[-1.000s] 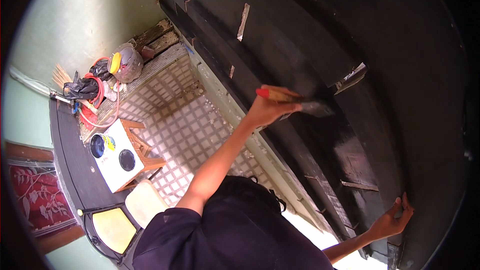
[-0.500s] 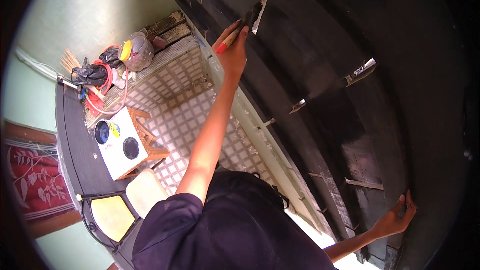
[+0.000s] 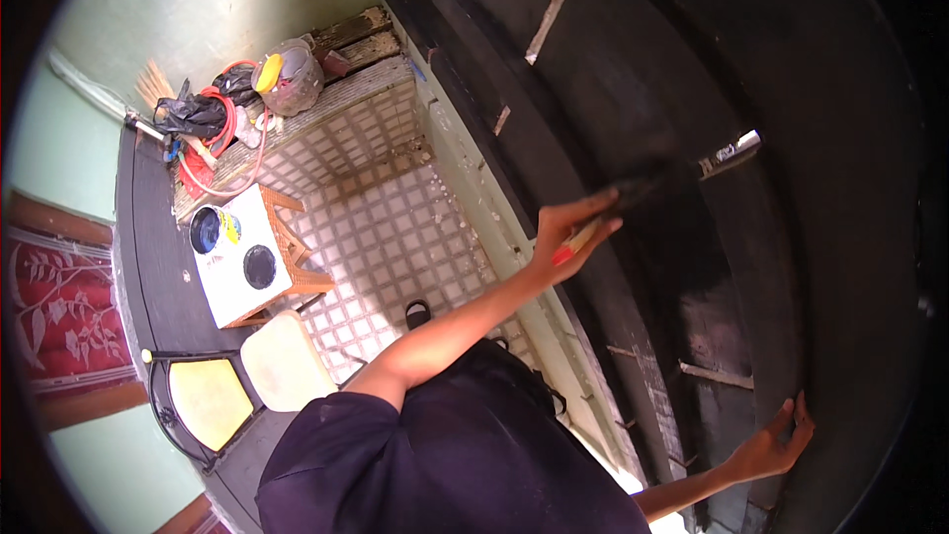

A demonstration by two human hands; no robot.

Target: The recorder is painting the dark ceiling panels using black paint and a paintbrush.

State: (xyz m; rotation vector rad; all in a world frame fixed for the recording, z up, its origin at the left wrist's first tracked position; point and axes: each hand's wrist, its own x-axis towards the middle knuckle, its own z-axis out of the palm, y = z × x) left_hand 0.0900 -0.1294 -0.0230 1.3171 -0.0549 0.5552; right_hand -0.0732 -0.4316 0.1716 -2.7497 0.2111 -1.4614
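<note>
My left hand (image 3: 571, 237) is closed around a paintbrush (image 3: 585, 233) with a red-tipped wooden handle. The brush's dark bristle end is blurred and lies over the black-painted slatted wooden wall (image 3: 712, 237), near one of its gaps. Lower down on the right, my right hand (image 3: 773, 450) reaches up against the same black boards. Its thumb and fingers are apart, the fingertips touching a board's edge, and no tool shows in it.
A white-topped stool (image 3: 232, 282) bears an opened paint can (image 3: 206, 229) and its dark round lid (image 3: 260, 267). Beside it are a cream seat (image 3: 287, 361) and a yellow-backed chair (image 3: 210, 400). A clear bucket (image 3: 297, 89) and red hose (image 3: 227, 124) sit on a ledge above the tiled floor (image 3: 366, 227).
My left hand has moved with the paintbrush down and right along the black boards, away from the upper gap. The right hand stays at nearly the same place on the boards.
</note>
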